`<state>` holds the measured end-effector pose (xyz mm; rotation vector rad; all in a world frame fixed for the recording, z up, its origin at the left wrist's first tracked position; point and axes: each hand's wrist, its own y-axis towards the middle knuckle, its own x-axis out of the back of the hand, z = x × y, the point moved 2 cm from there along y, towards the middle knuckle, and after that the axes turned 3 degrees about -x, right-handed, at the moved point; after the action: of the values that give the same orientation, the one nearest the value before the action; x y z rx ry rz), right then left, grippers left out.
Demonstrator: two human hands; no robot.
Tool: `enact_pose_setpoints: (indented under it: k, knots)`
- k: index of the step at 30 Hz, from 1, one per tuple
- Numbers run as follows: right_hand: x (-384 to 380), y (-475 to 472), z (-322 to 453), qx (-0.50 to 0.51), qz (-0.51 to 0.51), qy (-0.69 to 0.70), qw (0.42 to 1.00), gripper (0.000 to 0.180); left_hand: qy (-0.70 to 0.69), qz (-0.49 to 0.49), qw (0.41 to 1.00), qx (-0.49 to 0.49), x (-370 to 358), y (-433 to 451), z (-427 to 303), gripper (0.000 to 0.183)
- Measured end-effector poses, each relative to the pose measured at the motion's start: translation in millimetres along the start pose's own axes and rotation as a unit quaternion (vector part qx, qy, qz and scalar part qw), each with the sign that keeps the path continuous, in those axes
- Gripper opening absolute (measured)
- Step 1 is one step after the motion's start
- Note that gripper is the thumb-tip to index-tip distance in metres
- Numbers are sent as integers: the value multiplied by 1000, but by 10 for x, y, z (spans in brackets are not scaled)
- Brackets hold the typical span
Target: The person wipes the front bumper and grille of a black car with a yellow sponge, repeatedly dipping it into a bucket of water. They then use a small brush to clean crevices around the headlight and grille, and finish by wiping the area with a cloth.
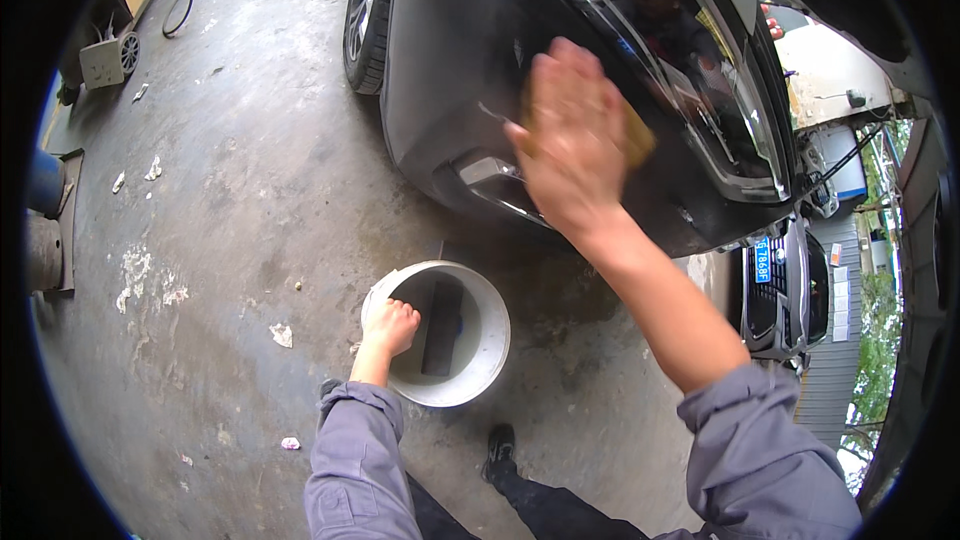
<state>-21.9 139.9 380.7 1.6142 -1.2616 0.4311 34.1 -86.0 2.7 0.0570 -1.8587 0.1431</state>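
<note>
My right hand (574, 142), blurred, lies flat over a yellowish-brown pad or sponge (639, 139) and presses it on the dark car bumper (457, 67), just below the headlight (675, 67). Its fingers point up the picture. Dull grey patches and a few light scuffs mark the bumper. With its fingers curled, my left hand (391, 326) grips the left rim of a white plastic bucket (491, 360). Cloudy water stands in the bucket, with a dark rectangular block or board (442, 326) in it.
The bucket stands on a stained concrete floor (225, 240) near my shoes (501, 446). A car wheel (367, 15) is at the top. Scraps of paper lie on the left, beside metal cylinders (45, 251) and a wheeled machine (105, 60). Another car (784, 292) is parked at right.
</note>
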Motion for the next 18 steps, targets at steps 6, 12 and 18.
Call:
enact_pose_setpoints:
  k: [6,12,18]
  knots:
    - [-206,736,198,-67,-34,-183,980,84,-7,-26,1000,-10,38,192,-90,13]
    - [-1,132,-122,-54,-21,47,997,87,-9,0,1000,10,9,-40,52,14]
    - [-146,844,98,-45,-63,-81,994,79,-10,13,1000,-14,171,201,-90,9]
